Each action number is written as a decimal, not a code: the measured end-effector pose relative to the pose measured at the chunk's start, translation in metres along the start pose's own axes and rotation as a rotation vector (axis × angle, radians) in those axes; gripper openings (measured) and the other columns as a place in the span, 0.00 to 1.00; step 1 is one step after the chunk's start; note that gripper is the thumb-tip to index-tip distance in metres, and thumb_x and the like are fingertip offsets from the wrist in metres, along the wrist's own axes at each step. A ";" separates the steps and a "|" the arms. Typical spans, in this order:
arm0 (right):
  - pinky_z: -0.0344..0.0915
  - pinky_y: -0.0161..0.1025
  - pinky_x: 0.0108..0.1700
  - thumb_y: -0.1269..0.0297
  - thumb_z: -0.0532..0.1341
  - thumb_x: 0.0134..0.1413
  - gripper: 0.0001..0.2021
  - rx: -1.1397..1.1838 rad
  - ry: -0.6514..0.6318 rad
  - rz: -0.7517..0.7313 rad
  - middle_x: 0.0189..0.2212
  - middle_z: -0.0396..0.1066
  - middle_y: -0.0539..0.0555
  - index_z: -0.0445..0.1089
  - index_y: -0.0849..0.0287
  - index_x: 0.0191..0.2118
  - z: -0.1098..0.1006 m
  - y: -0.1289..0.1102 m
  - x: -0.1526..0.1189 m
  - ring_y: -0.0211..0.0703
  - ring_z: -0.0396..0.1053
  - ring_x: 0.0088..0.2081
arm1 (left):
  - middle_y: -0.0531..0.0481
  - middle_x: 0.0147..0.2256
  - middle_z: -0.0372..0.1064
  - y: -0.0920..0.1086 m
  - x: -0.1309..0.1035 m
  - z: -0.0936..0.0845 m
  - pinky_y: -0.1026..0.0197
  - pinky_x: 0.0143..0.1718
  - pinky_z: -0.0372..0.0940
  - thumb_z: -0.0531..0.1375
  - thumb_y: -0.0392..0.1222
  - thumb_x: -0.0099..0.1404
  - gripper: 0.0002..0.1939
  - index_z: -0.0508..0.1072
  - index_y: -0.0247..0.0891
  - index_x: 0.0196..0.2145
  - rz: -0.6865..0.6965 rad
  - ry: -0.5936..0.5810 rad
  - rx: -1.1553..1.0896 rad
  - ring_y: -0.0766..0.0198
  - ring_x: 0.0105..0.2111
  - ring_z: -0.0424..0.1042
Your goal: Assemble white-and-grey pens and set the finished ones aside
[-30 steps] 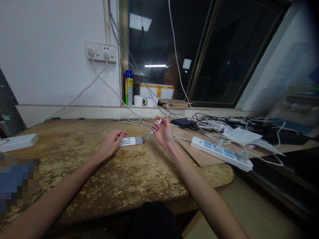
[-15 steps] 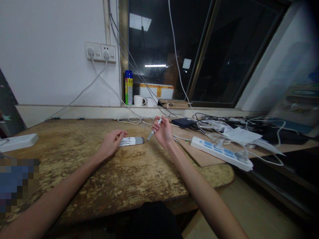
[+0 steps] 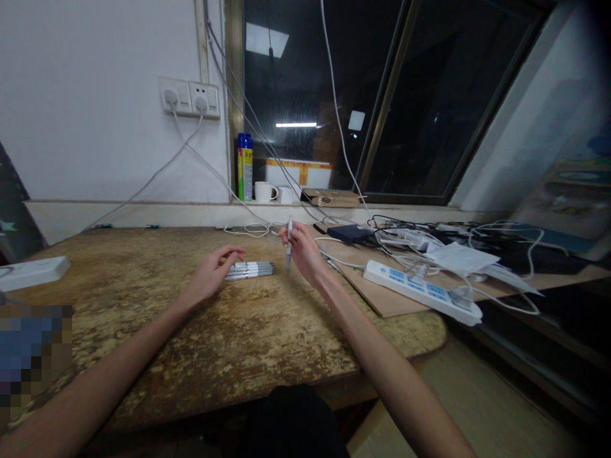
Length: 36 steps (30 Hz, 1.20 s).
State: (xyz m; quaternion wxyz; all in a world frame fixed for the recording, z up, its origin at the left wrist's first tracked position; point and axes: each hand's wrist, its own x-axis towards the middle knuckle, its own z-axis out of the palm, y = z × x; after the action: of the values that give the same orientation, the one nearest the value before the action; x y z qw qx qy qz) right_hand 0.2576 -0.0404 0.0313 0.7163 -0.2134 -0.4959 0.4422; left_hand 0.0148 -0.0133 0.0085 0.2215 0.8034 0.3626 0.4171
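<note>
Several white and grey pens (image 3: 252, 270) lie side by side in a row on the worn wooden table (image 3: 224, 343). At their left end rests my left hand (image 3: 213, 270), fingers loosely stretched and apart, its thumb at the pens' ends; whether it presses on them is hard to see. My right hand (image 3: 305, 251) is closed on a single pen (image 3: 289, 245), held nearly upright with its grey end down, just right of the row. The lower tip hangs close above the tabletop.
Right of my right arm lie a brown board (image 3: 377, 296), a white power strip (image 3: 420, 289) and a tangle of cables with papers (image 3: 463, 257). A dark box (image 3: 351, 233) sits behind. A spray can (image 3: 245, 168) and a mug (image 3: 264, 191) stand on the sill.
The pen in my right hand has swung from a slant to nearly upright, and that hand has shifted slightly left. My left hand stays by the row of pens.
</note>
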 end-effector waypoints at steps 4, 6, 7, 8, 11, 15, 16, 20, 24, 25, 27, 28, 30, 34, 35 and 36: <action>0.64 0.35 0.36 0.61 0.66 0.58 0.11 -0.395 -0.177 -0.022 0.38 0.75 0.51 0.75 0.52 0.47 -0.003 0.007 -0.007 0.40 0.68 0.36 | 0.46 0.43 0.77 0.007 -0.001 0.003 0.56 0.42 0.67 0.55 0.53 0.72 0.21 0.72 0.40 0.56 0.008 -0.035 -0.099 0.55 0.42 0.76; 0.64 0.35 0.38 0.59 0.66 0.59 0.11 -0.520 -0.289 -0.047 0.39 0.75 0.51 0.76 0.52 0.46 -0.003 0.009 -0.011 0.40 0.69 0.37 | 0.45 0.45 0.77 0.012 -0.001 0.004 0.55 0.44 0.68 0.57 0.53 0.71 0.23 0.68 0.40 0.59 0.020 -0.043 -0.156 0.55 0.43 0.76; 0.65 0.36 0.40 0.59 0.66 0.59 0.10 -0.553 -0.336 -0.062 0.39 0.76 0.51 0.76 0.53 0.45 -0.002 0.010 -0.013 0.40 0.70 0.38 | 0.44 0.45 0.77 0.014 -0.001 0.005 0.55 0.44 0.68 0.59 0.53 0.70 0.25 0.67 0.41 0.60 0.027 -0.050 -0.171 0.54 0.43 0.76; 0.65 0.36 0.41 0.58 0.66 0.59 0.09 -0.572 -0.376 -0.072 0.39 0.76 0.52 0.76 0.54 0.44 0.000 0.011 -0.016 0.40 0.71 0.38 | 0.44 0.46 0.77 0.016 -0.001 0.005 0.55 0.43 0.68 0.60 0.53 0.69 0.25 0.68 0.41 0.59 0.036 -0.064 -0.172 0.54 0.43 0.76; 0.66 0.36 0.40 0.56 0.67 0.58 0.10 -0.594 -0.455 -0.054 0.38 0.76 0.53 0.76 0.56 0.41 0.004 0.013 -0.020 0.40 0.72 0.38 | 0.45 0.44 0.78 0.018 -0.002 0.005 0.55 0.44 0.69 0.62 0.55 0.68 0.20 0.74 0.41 0.51 0.068 -0.097 -0.128 0.55 0.42 0.76; 0.61 0.34 0.33 0.54 0.63 0.62 0.11 -0.636 -0.368 -0.009 0.30 0.75 0.50 0.77 0.57 0.37 0.001 0.017 -0.018 0.38 0.68 0.29 | 0.45 0.42 0.79 0.011 0.000 0.002 0.55 0.44 0.69 0.63 0.56 0.67 0.18 0.77 0.39 0.44 0.047 -0.034 -0.167 0.54 0.43 0.77; 0.59 0.34 0.31 0.55 0.62 0.63 0.12 -0.656 -0.323 -0.003 0.28 0.73 0.49 0.77 0.57 0.35 -0.003 0.018 -0.016 0.37 0.66 0.27 | 0.45 0.41 0.79 0.008 0.001 0.001 0.56 0.43 0.70 0.63 0.57 0.67 0.18 0.76 0.39 0.43 0.024 -0.014 -0.192 0.54 0.42 0.77; 0.58 0.34 0.28 0.57 0.60 0.63 0.12 -0.704 -0.217 0.067 0.22 0.72 0.49 0.77 0.59 0.36 -0.022 0.022 -0.006 0.37 0.65 0.23 | 0.45 0.38 0.79 -0.002 0.004 -0.003 0.59 0.35 0.68 0.64 0.58 0.66 0.20 0.75 0.38 0.42 -0.050 0.024 -0.242 0.55 0.39 0.78; 0.58 0.33 0.27 0.54 0.62 0.61 0.14 -0.644 -0.184 0.116 0.23 0.72 0.49 0.77 0.60 0.36 -0.034 0.025 0.000 0.36 0.63 0.23 | 0.45 0.37 0.79 -0.008 0.005 -0.005 0.61 0.33 0.68 0.64 0.59 0.65 0.21 0.74 0.38 0.43 -0.076 0.040 -0.271 0.56 0.37 0.77; 0.58 0.33 0.27 0.53 0.63 0.60 0.14 -0.613 -0.189 0.116 0.23 0.73 0.49 0.77 0.60 0.36 -0.035 0.025 0.001 0.36 0.64 0.23 | 0.45 0.38 0.79 -0.008 0.005 -0.006 0.61 0.33 0.68 0.64 0.59 0.65 0.21 0.74 0.38 0.43 -0.077 0.042 -0.274 0.56 0.37 0.77; 0.59 0.33 0.28 0.52 0.64 0.58 0.14 -0.570 -0.204 0.107 0.24 0.73 0.49 0.77 0.59 0.36 -0.034 0.024 0.001 0.36 0.65 0.24 | 0.44 0.38 0.79 -0.007 0.005 -0.006 0.61 0.33 0.68 0.65 0.59 0.65 0.21 0.74 0.38 0.43 -0.077 0.044 -0.275 0.56 0.38 0.77; 0.59 0.33 0.29 0.51 0.65 0.58 0.14 -0.563 -0.211 0.094 0.24 0.73 0.49 0.77 0.59 0.36 -0.034 0.024 0.001 0.36 0.66 0.25 | 0.44 0.38 0.79 -0.007 0.005 -0.006 0.61 0.33 0.68 0.65 0.59 0.65 0.22 0.74 0.38 0.43 -0.075 0.046 -0.276 0.56 0.38 0.77; 0.61 0.34 0.31 0.51 0.65 0.58 0.14 -0.567 -0.224 0.056 0.26 0.73 0.49 0.76 0.58 0.37 -0.033 0.023 0.001 0.37 0.67 0.27 | 0.43 0.38 0.79 -0.006 0.005 -0.007 0.61 0.32 0.67 0.65 0.60 0.64 0.22 0.74 0.37 0.43 -0.072 0.048 -0.277 0.55 0.37 0.77; 0.63 0.35 0.34 0.52 0.64 0.58 0.13 -0.607 -0.242 -0.001 0.29 0.73 0.49 0.75 0.58 0.39 -0.033 0.025 0.002 0.39 0.69 0.30 | 0.43 0.38 0.79 -0.005 0.006 -0.008 0.60 0.32 0.67 0.65 0.60 0.63 0.23 0.74 0.37 0.42 -0.068 0.033 -0.253 0.54 0.37 0.78; 0.62 0.35 0.34 0.53 0.64 0.59 0.13 -0.633 -0.240 -0.005 0.28 0.72 0.50 0.75 0.58 0.39 -0.033 0.025 0.002 0.39 0.69 0.30 | 0.43 0.38 0.80 -0.005 0.006 -0.008 0.60 0.33 0.68 0.65 0.60 0.63 0.23 0.74 0.37 0.42 -0.066 0.029 -0.239 0.54 0.38 0.78; 0.62 0.35 0.34 0.53 0.63 0.60 0.13 -0.663 -0.237 -0.005 0.28 0.72 0.50 0.75 0.59 0.39 -0.034 0.025 0.002 0.39 0.68 0.30 | 0.43 0.38 0.80 -0.005 0.006 -0.009 0.60 0.34 0.68 0.65 0.60 0.64 0.23 0.74 0.37 0.42 -0.064 0.021 -0.224 0.54 0.38 0.78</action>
State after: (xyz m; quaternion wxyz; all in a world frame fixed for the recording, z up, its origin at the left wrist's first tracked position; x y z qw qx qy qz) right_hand 0.2777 -0.0208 -0.0001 0.5467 -0.3802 -0.6927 0.2770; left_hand 0.0075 -0.0051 0.0126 0.3193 0.7572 0.3416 0.4560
